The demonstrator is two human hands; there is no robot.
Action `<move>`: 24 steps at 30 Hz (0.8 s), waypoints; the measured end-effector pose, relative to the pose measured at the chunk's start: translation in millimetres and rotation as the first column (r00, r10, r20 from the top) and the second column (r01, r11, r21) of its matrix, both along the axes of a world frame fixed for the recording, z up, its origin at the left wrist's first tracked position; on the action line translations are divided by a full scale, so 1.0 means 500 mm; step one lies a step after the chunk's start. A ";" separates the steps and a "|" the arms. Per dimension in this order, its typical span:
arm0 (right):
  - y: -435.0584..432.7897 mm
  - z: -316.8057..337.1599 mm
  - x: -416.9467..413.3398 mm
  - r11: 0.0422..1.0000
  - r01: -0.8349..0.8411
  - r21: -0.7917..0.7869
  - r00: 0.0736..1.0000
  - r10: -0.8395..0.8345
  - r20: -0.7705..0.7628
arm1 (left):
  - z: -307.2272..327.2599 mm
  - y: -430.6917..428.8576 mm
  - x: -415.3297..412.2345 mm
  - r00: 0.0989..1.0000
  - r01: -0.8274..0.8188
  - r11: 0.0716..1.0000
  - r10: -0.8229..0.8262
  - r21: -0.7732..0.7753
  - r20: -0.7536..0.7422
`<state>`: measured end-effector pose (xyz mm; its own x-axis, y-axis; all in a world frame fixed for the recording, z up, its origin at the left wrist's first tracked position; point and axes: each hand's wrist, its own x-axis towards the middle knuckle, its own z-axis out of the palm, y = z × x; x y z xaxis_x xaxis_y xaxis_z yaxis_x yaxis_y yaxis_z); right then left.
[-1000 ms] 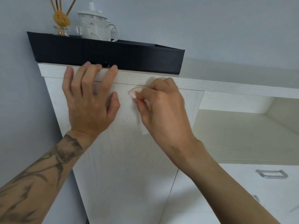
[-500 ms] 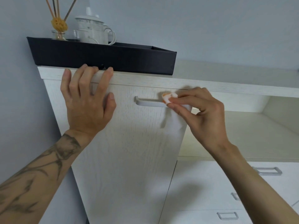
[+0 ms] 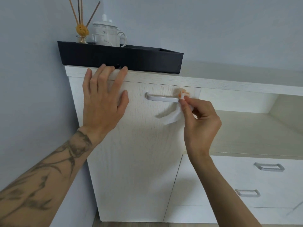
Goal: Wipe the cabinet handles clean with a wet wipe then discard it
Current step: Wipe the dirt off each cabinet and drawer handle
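Black tray [image 3: 131, 59]: white teapot [image 3: 106, 36], reed diffuser [image 3: 81, 30].
Right grip [image 3: 200, 122]: pinches wet wipe [image 3: 172, 117] at handle [image 3: 160, 98].
Left grip [image 3: 101, 102]: spread on door [image 3: 139, 161].

One wide-angle head-worn view, close in, facing forward onto the white cabinet front [image 3: 136, 153].

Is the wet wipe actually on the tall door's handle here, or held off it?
Touching. Head view: the wet wipe, pinched by the right hand, bunches over the right end of the handle.
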<state>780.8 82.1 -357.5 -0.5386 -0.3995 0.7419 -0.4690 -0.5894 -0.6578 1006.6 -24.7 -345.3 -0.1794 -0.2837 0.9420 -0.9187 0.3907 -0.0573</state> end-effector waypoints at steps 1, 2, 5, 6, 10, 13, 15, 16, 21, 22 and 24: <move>0.008 -0.002 0.002 1.000 0.018 0.019 0.998 -0.017 -0.061 | 0.003 0.010 0.000 1.000 0.005 1.000 -0.005 0.027 0.002; 0.017 -0.003 0.003 0.999 0.023 0.050 0.993 -0.017 -0.120 | 0.005 0.021 -0.001 1.000 0.013 0.998 -0.013 0.057 -0.001; 0.047 -0.004 -0.006 0.988 -0.002 0.157 0.971 0.040 -0.234 | 0.006 0.053 -0.005 0.999 0.045 0.989 -0.045 0.141 -0.003; 0.057 -0.004 -0.011 0.982 -0.015 0.187 0.964 0.064 -0.259 | 0.004 0.064 -0.005 0.999 0.053 0.985 -0.054 0.164 0.001; 0.083 -0.008 -0.023 0.962 -0.023 0.271 0.937 0.115 -0.329 | -0.028 0.110 -0.003 0.997 0.062 0.965 -0.070 0.255 0.022; 0.079 -0.016 -0.020 0.939 -0.044 0.342 0.930 0.164 -0.330 | -0.073 0.149 0.002 0.997 0.035 0.942 -0.055 0.335 0.049; 0.067 -0.024 -0.020 0.926 -0.041 0.375 0.910 0.190 -0.369 | -0.094 0.167 0.005 0.998 0.021 0.924 -0.045 0.381 0.053; 0.061 -0.026 -0.017 0.921 -0.044 0.386 0.899 0.205 -0.386 | -0.100 0.177 0.009 0.998 0.010 0.913 -0.035 0.407 0.056; 0.046 0.017 0.020 0.878 -0.128 0.461 0.855 0.333 -0.397 | -0.048 0.244 0.049 0.996 -0.081 0.791 0.047 0.607 0.072; 0.046 0.041 0.030 0.857 -0.148 0.493 0.843 0.370 -0.389 | -0.021 0.260 0.060 0.994 -0.109 0.743 0.069 0.660 0.086; 0.052 0.104 0.051 0.815 -0.184 0.550 0.812 0.441 -0.382 | 0.046 0.293 0.079 0.987 -0.159 0.636 0.109 0.755 0.116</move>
